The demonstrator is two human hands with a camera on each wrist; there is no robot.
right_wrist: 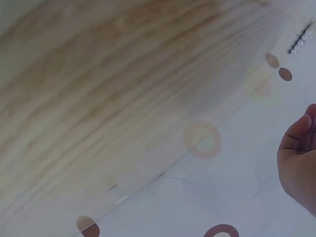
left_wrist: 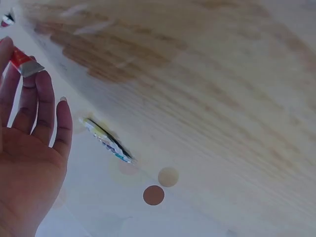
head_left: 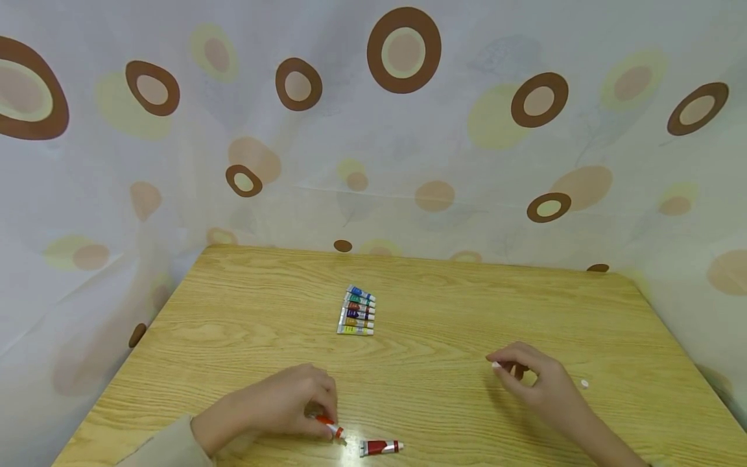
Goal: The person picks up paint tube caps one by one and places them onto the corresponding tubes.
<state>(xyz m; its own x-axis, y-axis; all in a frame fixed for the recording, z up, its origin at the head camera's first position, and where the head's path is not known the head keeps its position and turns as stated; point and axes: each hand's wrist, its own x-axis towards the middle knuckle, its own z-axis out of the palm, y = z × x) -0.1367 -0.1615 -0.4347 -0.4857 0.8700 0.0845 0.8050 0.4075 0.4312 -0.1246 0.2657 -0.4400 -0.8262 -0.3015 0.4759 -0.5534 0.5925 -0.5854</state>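
Observation:
In the head view my left hand (head_left: 292, 399) pinches a small orange-red paint tube (head_left: 330, 425) close over the front of the table, its nozzle end pointing right. The left wrist view shows the same tube (left_wrist: 22, 61) from its flat silver end, between thumb and fingers. Just right of it lies a dark red paint tube (head_left: 380, 447). Over the right part of the table, my right hand (head_left: 533, 383) pinches a small white cap (head_left: 496, 365) between thumb and index finger. Another white cap (head_left: 584, 384) lies on the wood, right of that hand.
Several paint tubes (head_left: 357, 314) in blue, green, red, purple, ochre and yellow lie in a neat stack of rows mid-table, white caps facing right. The wood-grain table (head_left: 262, 292) meets a pale curtain (head_left: 373, 143) with brown and yellow circles at its back and sides.

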